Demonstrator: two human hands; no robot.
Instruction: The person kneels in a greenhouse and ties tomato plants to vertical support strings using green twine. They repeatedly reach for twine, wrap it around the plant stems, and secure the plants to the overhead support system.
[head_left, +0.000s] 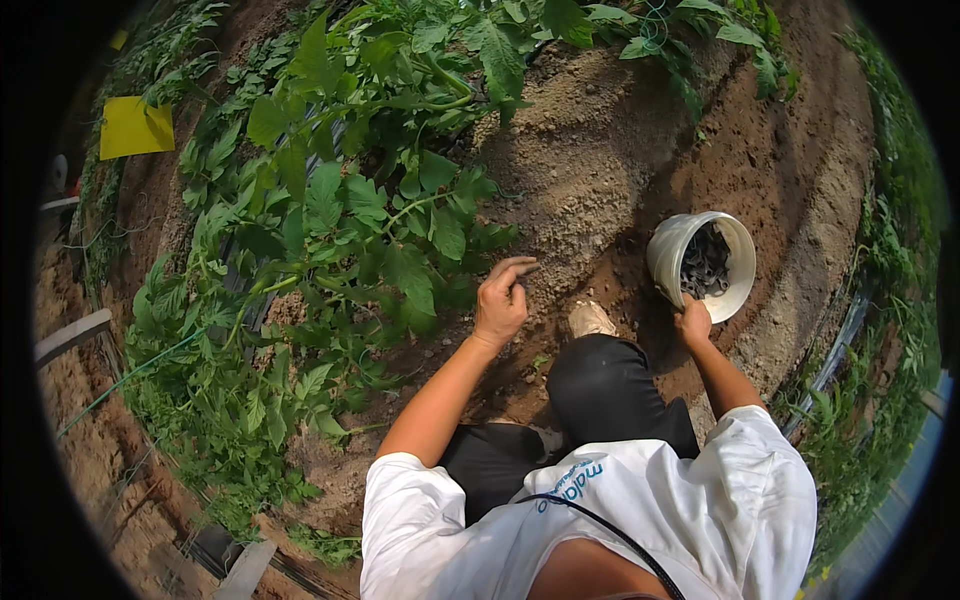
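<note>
My right hand grips the near rim of a white plastic bucket. The bucket is tilted, and inside lie many small dark curved pieces, perhaps plant clips. My left hand is raised above the soil beside the tomato plants, its fingers partly bent and its fingertips dark; nothing plainly shows in it. Leafy tomato plants spread to the left of that hand, close to its fingers. A thin teal string runs at the left through the foliage.
Bare soil forms a bank ahead, and a furrow runs on the right. A yellow card hangs at upper left. Another plant row with plastic sheeting edges the right side. Concrete-like posts stand at the left.
</note>
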